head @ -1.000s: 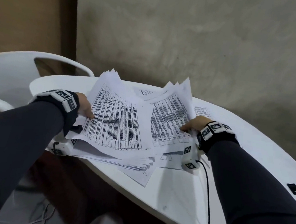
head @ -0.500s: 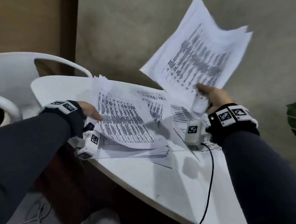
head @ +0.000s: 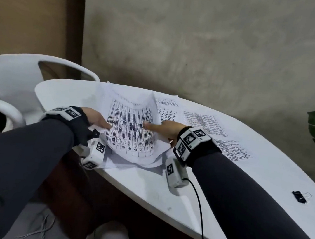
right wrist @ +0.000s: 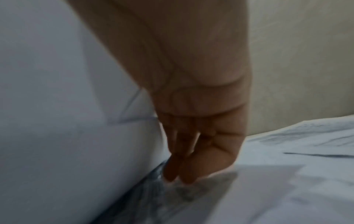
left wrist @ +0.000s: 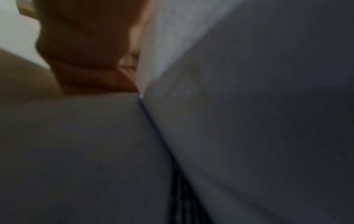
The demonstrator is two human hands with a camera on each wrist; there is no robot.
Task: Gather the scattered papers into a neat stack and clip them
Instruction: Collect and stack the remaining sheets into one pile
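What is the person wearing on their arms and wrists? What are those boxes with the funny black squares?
Both arms are in long dark grey sleeves. Each wrist has a black band topped by a white block printed with black-and-white square code markers. A small white camera box with the same markers hangs below the right wrist, trailing a thin black cable. Another box hangs below the left wrist.

Both wrist views are blurred; the papers (head: pixel 130 128) hide the left hand's (head: pixel 95 118) fingers from the head view.
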